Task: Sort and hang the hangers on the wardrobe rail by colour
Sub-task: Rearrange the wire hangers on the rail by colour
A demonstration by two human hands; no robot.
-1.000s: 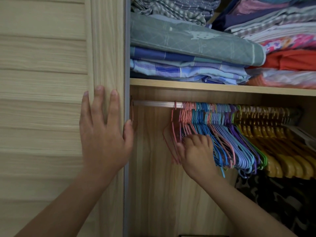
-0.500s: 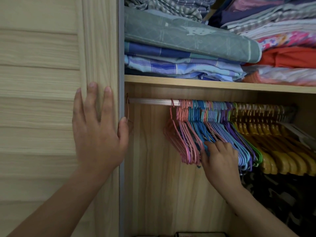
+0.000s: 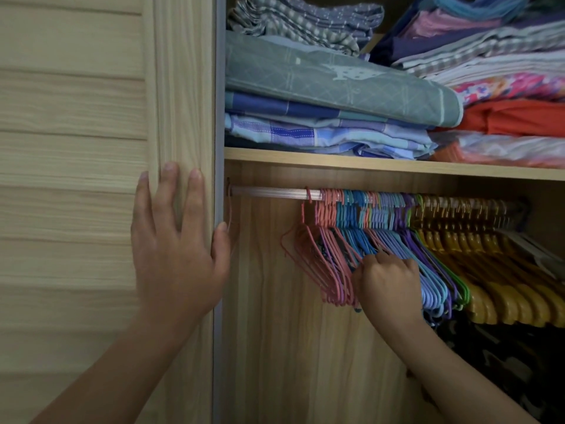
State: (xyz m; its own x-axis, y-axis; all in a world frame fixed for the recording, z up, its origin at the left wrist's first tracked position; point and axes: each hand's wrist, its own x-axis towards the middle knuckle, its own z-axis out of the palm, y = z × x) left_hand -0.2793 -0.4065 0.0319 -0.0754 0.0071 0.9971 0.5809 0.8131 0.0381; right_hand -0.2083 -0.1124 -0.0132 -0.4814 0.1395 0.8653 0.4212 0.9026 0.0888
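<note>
Left hand (image 3: 175, 255) lies flat, fingers straight, on the wardrobe door (image 3: 91, 148), thumb at its edge. Right hand (image 3: 389, 286) reaches among the blue hangers (image 3: 360, 237), fingers curled in; whether the grip closes on one, cannot tell. Rail (image 3: 269, 192) order from left: pink hangers (image 3: 324, 264), blue, purple hangers (image 3: 428, 255), yellow hangers (image 3: 504, 270). Folded linens (image 3: 336, 87) on the shelf (image 3: 367, 163) above.

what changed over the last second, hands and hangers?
The right hand moved rightward from the pink hangers to the blue hangers, its fingers now curled among them. The pink bunch now hangs free on the rail. The left hand stays flat on the wardrobe door.
</note>
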